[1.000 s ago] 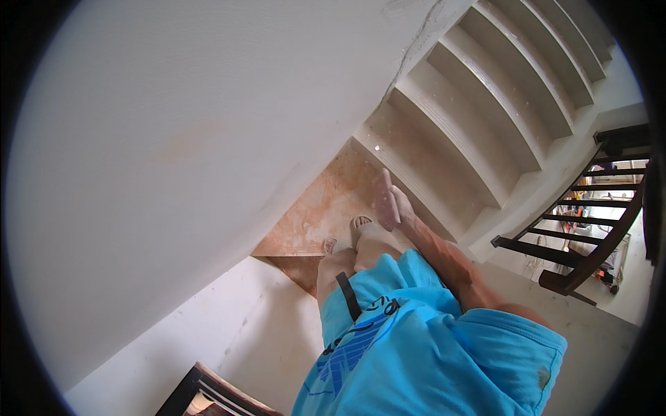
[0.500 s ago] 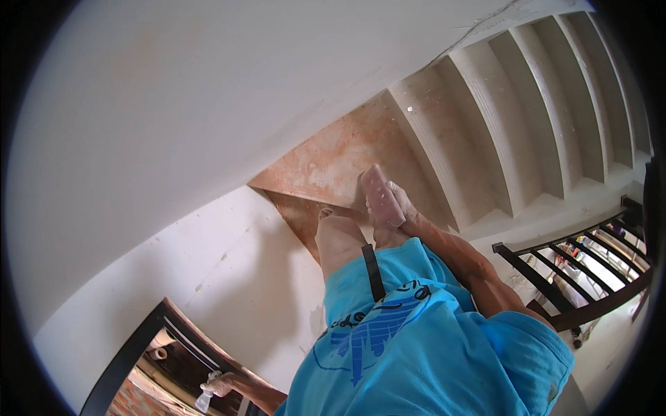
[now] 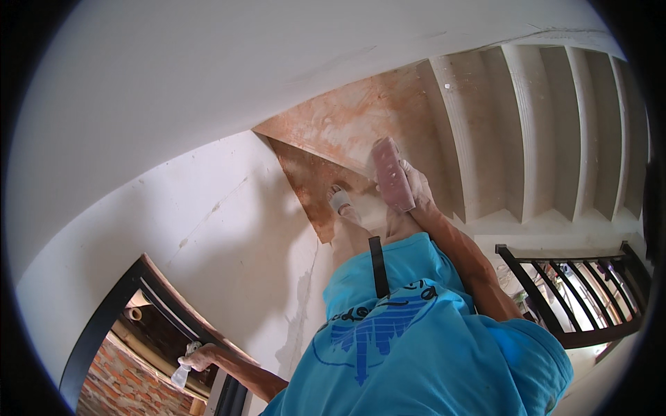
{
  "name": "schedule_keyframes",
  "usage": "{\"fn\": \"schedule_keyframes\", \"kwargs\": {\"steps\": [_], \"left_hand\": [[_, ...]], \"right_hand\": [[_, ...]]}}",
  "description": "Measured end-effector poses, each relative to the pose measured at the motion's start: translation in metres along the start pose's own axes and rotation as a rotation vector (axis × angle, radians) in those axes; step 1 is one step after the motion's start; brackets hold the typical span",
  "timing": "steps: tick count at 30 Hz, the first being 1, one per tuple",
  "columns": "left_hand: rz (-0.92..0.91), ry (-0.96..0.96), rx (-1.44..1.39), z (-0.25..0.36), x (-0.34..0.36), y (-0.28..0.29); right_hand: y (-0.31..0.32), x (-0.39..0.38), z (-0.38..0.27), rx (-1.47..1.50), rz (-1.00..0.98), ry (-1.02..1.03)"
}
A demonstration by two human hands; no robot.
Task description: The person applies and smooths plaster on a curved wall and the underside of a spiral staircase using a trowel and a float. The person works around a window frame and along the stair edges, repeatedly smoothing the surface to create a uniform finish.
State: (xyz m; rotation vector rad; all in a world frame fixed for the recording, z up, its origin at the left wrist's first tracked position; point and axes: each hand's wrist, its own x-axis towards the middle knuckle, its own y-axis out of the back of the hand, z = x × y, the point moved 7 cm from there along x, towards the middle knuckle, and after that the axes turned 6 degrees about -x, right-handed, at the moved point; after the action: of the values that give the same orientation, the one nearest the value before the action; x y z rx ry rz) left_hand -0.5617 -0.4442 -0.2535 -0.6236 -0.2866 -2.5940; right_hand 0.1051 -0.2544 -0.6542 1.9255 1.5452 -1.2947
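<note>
My right hand (image 3: 419, 187) is closed round a sanding block (image 3: 393, 177), a long slab faced with dusty reddish-pink sandpaper. Its worn face points up, and pale dust covers my fingers. The block is out in front of my legs, above the stairs and apart from the wall. At the lower left, my left hand (image 3: 201, 358) grips a small translucent, bottle-shaped thing (image 3: 181, 376) with a greyish top. That hand is beside a dark-framed opening (image 3: 104, 333) in the wall; the thing's exact kind is too small to tell.
Pale stairs (image 3: 479, 132) run up to the right from a reddish, dust-smeared landing (image 3: 333, 125) where my foot (image 3: 338, 197) stands. A white wall (image 3: 208, 201) curves along the left and far side. A dark railing (image 3: 562, 284) lies at the right; bricks (image 3: 132, 378) show through the opening.
My view has swung, so the stairs and landing sit differently. The sanding block appears slightly farther up and right, still in my right hand. More of my foot shows.
</note>
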Motion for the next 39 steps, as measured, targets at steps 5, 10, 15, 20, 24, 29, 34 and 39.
{"fn": "schedule_keyframes", "kwargs": {"steps": [5,10,15,20,24,29,34,39], "left_hand": [[-0.019,-0.043,-0.057,-0.007,0.002,-0.002],[-0.078,-0.083,-0.218,-0.020,0.024,0.007],[-0.095,-0.104,-0.062,0.018,-0.021,-0.007],[-0.517,-0.130,-0.491,0.005,-0.001,0.002],[-0.593,0.064,-0.446,0.016,-0.014,0.011],[-0.533,-0.243,-0.090,0.018,-0.006,0.048],[-0.585,-0.223,-0.032,-0.004,0.004,0.053],[-0.515,-0.127,-0.165,-0.001,0.002,0.047]], "right_hand": [[-0.016,0.027,0.003,-0.128,0.086,0.084],[-0.050,0.056,0.011,0.001,-0.035,0.115],[-0.123,0.038,0.001,-0.126,-0.206,0.383],[-0.182,0.008,0.033,-0.506,-0.153,0.335],[-0.242,0.052,0.105,-0.166,-0.377,0.218],[-0.425,-0.065,0.078,-0.511,-0.532,0.553],[-0.496,-0.162,0.111,-0.519,-0.666,1.041],[-0.499,-0.198,0.147,-0.485,-0.707,1.317]]}}
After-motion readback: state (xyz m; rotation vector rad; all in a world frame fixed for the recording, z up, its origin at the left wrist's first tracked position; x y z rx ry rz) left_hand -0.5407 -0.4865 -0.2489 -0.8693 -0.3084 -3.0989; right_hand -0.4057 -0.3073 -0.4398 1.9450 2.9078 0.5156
